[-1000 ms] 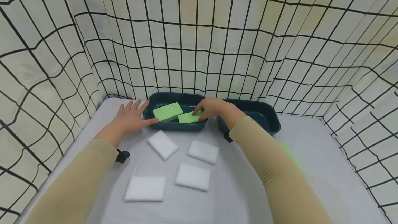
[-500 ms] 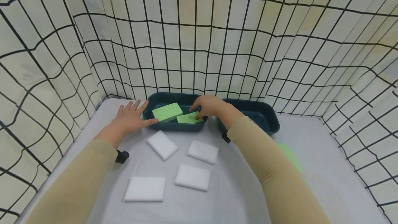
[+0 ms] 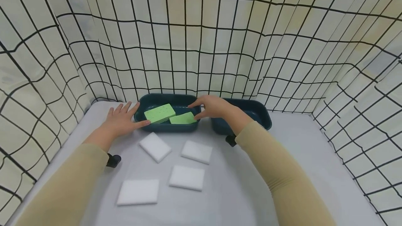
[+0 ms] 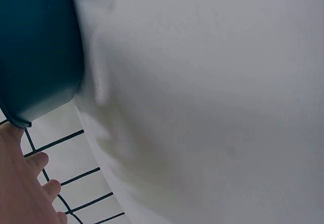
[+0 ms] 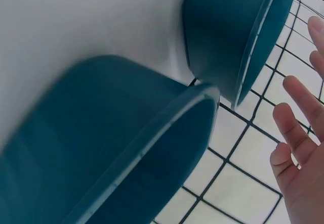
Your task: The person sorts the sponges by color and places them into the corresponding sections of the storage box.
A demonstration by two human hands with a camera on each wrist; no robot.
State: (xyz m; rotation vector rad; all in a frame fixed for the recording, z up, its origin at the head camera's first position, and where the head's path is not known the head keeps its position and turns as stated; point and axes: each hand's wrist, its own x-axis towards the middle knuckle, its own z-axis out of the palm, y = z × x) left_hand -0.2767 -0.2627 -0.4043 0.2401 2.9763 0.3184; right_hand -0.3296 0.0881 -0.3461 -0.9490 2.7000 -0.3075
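Note:
Two green sponges lie in the left dark teal tub: a speckled one on the left, and another at the right. My left hand is spread at the tub's left end, its thumb on the near rim; in the left wrist view, the hand touches the tub's rim. Over the tub's right end is my right hand, thumb and index finger apart, the thumb close to the right sponge's end. The right wrist view shows this hand with fingers apart, nothing held.
A second teal tub stands to the right, partly behind my right forearm. Several white sponge pads lie on the white table in front of the left tub. Black wire mesh encloses the table's back and sides.
My right fingers have lifted off the right sponge and spread apart. My left hand stays at the tub. The head view has shifted right, and the green sponge beyond my right sleeve is now out of sight.

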